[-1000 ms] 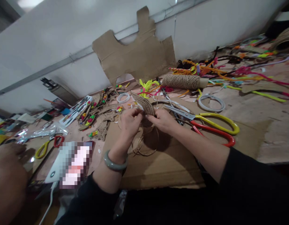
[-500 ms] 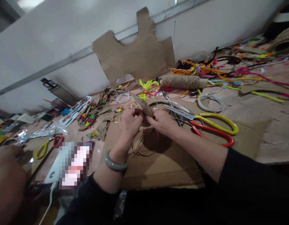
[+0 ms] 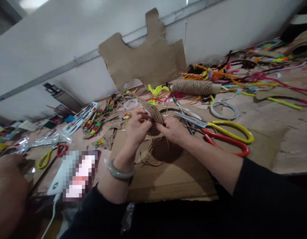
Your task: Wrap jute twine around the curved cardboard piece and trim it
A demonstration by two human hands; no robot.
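Observation:
Between my hands is a curved, pointed piece wrapped in rows of brown twine [image 3: 153, 111]. My left hand [image 3: 137, 128], with a greenish bangle [image 3: 120, 173] on its wrist, pinches the piece's left edge. At the lower right edge, my right hand [image 3: 174, 130] grips the same piece between thumb and fingers. Loose loops of twine [image 3: 149, 156] hang below onto a cardboard sheet [image 3: 168, 186]. Large scissors [image 3: 228, 134] with one yellow and one red handle lie just right of my right hand. My fingers hide the lower part of the wrapped piece.
A twine roll [image 3: 193, 87], a tape roll [image 3: 224, 109] and colourful cords [image 3: 233, 74] lie behind. Cut cardboard [image 3: 145, 56] leans on the wall. Left are twine pieces with coloured bits [image 3: 96, 122], small scissors [image 3: 45, 159], a phone [image 3: 80, 176] and another person's blurred hand [image 3: 9, 189].
My left hand and wrist have shifted slightly left, and its fingers have moved a little at the wrapped piece's edge. My right hand keeps its hold in nearly the same spot.

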